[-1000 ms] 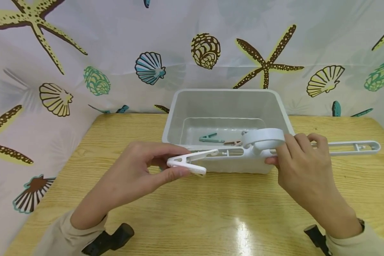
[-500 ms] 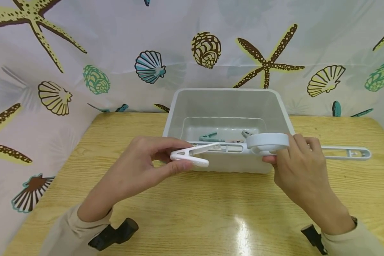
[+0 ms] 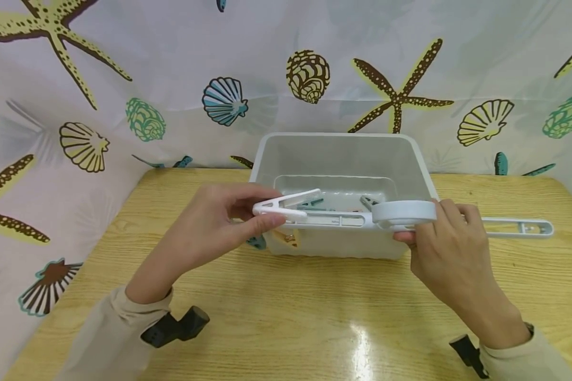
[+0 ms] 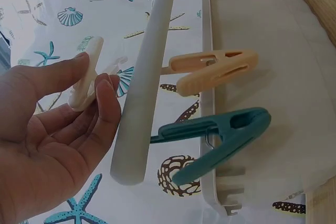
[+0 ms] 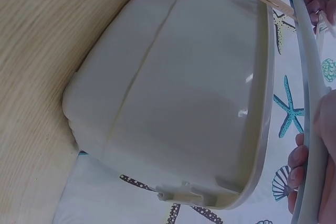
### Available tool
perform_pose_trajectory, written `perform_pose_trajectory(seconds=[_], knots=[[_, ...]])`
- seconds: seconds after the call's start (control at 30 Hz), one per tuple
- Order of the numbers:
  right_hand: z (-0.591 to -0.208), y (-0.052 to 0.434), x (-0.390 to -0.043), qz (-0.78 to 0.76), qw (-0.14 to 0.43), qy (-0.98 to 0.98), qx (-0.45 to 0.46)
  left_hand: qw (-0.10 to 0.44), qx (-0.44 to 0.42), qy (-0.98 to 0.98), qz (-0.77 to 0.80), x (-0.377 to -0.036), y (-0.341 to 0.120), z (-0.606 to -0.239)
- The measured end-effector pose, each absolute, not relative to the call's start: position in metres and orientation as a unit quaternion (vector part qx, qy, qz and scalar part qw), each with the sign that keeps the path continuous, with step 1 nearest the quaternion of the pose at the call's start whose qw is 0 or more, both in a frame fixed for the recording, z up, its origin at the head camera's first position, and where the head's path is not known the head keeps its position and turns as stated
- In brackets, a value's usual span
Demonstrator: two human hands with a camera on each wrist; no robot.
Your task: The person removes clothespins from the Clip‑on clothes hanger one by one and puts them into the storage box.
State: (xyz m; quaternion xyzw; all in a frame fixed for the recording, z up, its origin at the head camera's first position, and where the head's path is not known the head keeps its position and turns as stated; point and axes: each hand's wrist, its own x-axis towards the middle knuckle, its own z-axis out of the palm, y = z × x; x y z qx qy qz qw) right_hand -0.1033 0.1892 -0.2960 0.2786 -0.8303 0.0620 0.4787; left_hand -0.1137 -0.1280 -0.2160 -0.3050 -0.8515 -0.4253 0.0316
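Left hand [image 3: 209, 222] pinching white clip [image 3: 286, 206] at hanger bar [image 3: 333, 219] end; right hand [image 3: 450, 248] gripping bar's middle, bin [image 3: 421, 164] just behind.

No readable text, labels, brands or numbers anywhere; the curtain [image 3: 124, 63] behind the bin [image 3: 338, 153] carries only shell and starfish prints.

Between the fingers [image 3: 262, 225] of the left hand sits a white peg [image 3: 286, 205], clipped to a pale grey hanger bar [image 3: 333, 218]. Just beyond those fingers a translucent whitish bin [image 3: 419, 159] holds teal peg [image 4: 220, 137] and peach peg [image 4: 215, 69] on its rim. Under the fingers lies a light wood-grain tabletop [image 3: 314, 317]. Behind hangs a white curtain [image 3: 171, 53] printed with brown-and-yellow starfish, teal shells and yellow scallops. Both sleeves are beige.
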Motion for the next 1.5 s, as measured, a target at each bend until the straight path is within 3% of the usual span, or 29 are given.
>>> perform_pose_trajectory(seconds=[0.27,0.7,1.07,1.5], knots=[[-0.293,0.195,-0.103,0.06,0.478,-0.835,0.267,0.025,-0.239,-0.865,-0.44,-0.125,-0.135,-0.213],[-0.284,0.207,-0.102,0.065,0.486,-0.833,0.258,0.062,-0.188,-0.853,-0.483,-0.153,-0.161,-0.216],[-0.283,0.21,-0.101,0.071,0.474,-0.839,0.257,0.02,-0.187,-0.881,-0.433,-0.172,-0.158,-0.246],[-0.281,0.211,-0.1,0.07,0.463,-0.845,0.257,0.119,-0.273,-0.881,-0.367,-0.176,-0.142,-0.263]])
